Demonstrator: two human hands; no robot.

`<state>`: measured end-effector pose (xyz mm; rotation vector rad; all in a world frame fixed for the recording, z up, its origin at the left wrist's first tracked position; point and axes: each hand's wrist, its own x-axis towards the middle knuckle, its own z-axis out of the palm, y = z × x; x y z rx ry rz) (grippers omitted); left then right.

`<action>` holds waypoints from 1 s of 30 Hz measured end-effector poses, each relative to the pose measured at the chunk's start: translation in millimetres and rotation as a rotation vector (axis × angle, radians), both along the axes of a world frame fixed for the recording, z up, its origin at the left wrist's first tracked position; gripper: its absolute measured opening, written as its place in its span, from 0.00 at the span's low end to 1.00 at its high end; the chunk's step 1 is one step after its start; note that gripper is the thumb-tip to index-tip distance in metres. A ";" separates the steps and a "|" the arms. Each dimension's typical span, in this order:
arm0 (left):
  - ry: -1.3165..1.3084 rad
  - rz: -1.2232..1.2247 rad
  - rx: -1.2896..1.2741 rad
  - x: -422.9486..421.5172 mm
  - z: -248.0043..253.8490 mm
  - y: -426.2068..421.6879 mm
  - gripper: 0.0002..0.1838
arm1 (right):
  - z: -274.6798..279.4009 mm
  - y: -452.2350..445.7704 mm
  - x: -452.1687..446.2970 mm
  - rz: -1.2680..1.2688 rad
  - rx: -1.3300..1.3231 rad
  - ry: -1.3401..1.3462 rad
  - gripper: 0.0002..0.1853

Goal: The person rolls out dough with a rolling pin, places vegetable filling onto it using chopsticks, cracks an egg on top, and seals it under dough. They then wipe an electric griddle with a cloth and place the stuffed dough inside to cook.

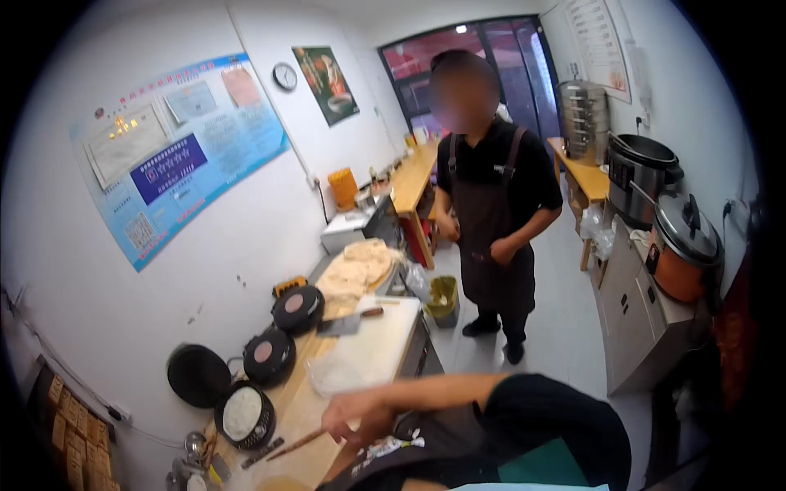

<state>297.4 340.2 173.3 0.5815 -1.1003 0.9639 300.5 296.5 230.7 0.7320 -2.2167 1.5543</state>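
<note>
My one visible hand (pixel 358 416), on an arm that enters from the lower right, is closed round a thin brown stick (pixel 295 444) over the counter's near part. To the left of the stick, an open round griddle (pixel 266 416) holds a pale flat dough (pixel 242 412). Two closed black griddles (pixel 268 357) (pixel 298 309) sit farther along the counter. Beyond my hand lies a white cutting board (pixel 381 340) with a cleaver (pixel 338 326) on it. Which hand this is looks like the right; no other hand of mine shows.
A co-worker in a dark apron (pixel 497 221) stands beyond the counter's end, near a bin (pixel 443 301). Stacked dough (pixel 354 270) lies at the counter's far part. Large cookers (pixel 686 270) stand on a cabinet (pixel 634 315) at the right.
</note>
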 end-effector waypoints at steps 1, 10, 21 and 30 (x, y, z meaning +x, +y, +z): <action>0.436 0.136 -0.182 -28.0 -17.4 -8.6 0.21 | 45.3 -12.2 52.4 -0.140 -0.366 -0.188 0.15; 0.943 0.597 -1.520 -338.6 -197.5 -87.4 0.17 | -175.7 122.5 213.4 -0.928 -0.312 -1.201 0.32; 2.577 1.248 -0.683 -287.8 -110.5 -167.6 0.18 | -311.2 22.4 254.3 -0.832 0.373 -1.635 0.32; 2.495 1.826 -0.468 -406.3 -84.1 -158.7 0.19 | -373.9 3.4 209.3 -0.543 0.323 -1.533 0.26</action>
